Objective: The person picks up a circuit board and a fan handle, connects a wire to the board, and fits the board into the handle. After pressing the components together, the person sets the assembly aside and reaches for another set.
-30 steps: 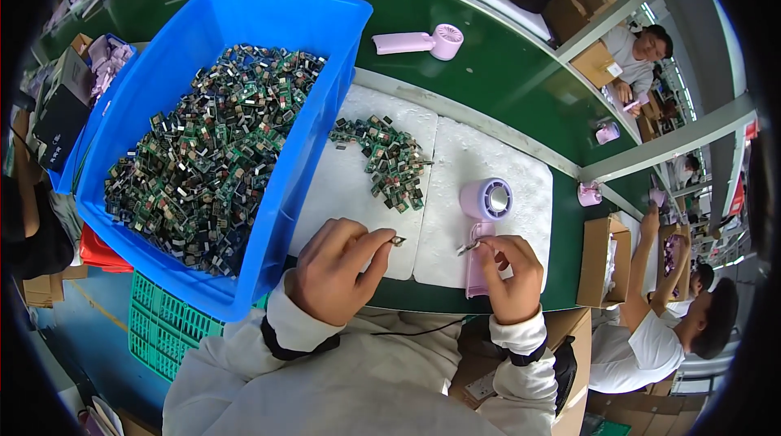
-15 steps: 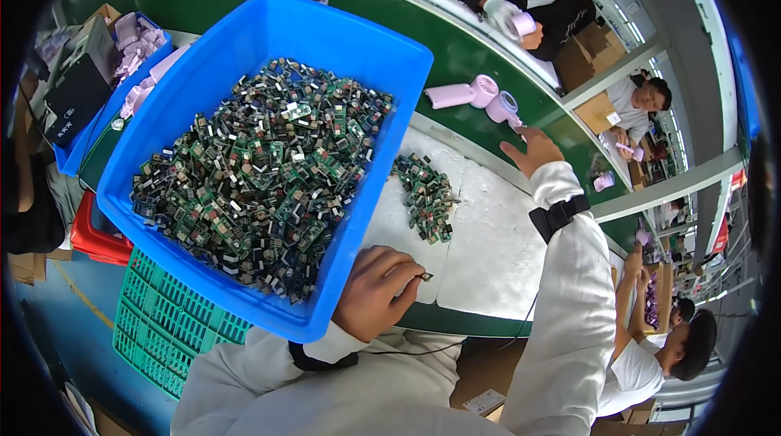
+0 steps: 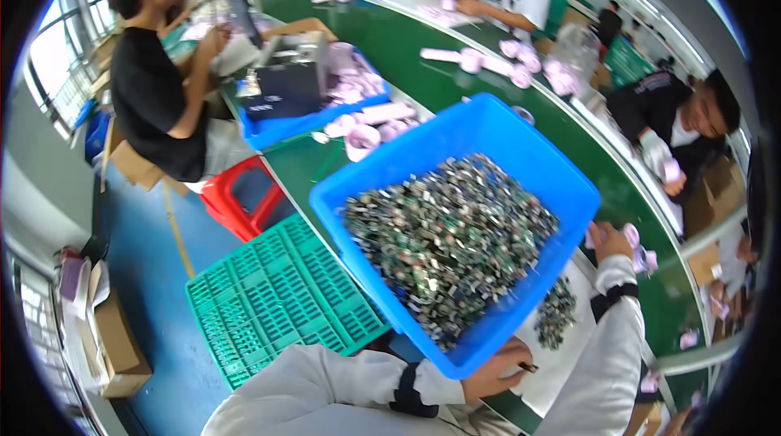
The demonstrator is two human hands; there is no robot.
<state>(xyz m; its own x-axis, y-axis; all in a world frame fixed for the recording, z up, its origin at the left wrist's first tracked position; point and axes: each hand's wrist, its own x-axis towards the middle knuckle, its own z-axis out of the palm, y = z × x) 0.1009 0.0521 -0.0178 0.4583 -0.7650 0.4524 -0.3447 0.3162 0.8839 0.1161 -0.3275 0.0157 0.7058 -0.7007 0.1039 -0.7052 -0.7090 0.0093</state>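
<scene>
A large blue bin (image 3: 561, 184) stands tilted in front of me, heaped with small green circuit boards (image 3: 455, 233). By its near right corner, my left hand (image 3: 498, 369) pinches one small circuit board (image 3: 529, 368) between thumb and fingers. My right hand (image 3: 610, 242) is beyond the bin's right side, its fingers curled over the handle of a pink handheld fan (image 3: 630, 234); the fingers are slightly blurred and cover most of that handle. A loose pile of circuit boards (image 3: 556, 314) lies on the white work surface (image 3: 561, 359) between my hands.
A green plastic crate (image 3: 285, 298) sits left of the bin, near a red stool (image 3: 244, 192). Pink parts fill a blue tray (image 3: 301, 123) beyond the bin. More pink fans (image 3: 472, 60) lie along the green conveyor (image 3: 366, 21). Co-workers sit around it.
My view has swung left, so the bin appears farther right. My right hand has gone from open beside the pink fans to curled on one's handle. My left hand keeps its circuit board.
</scene>
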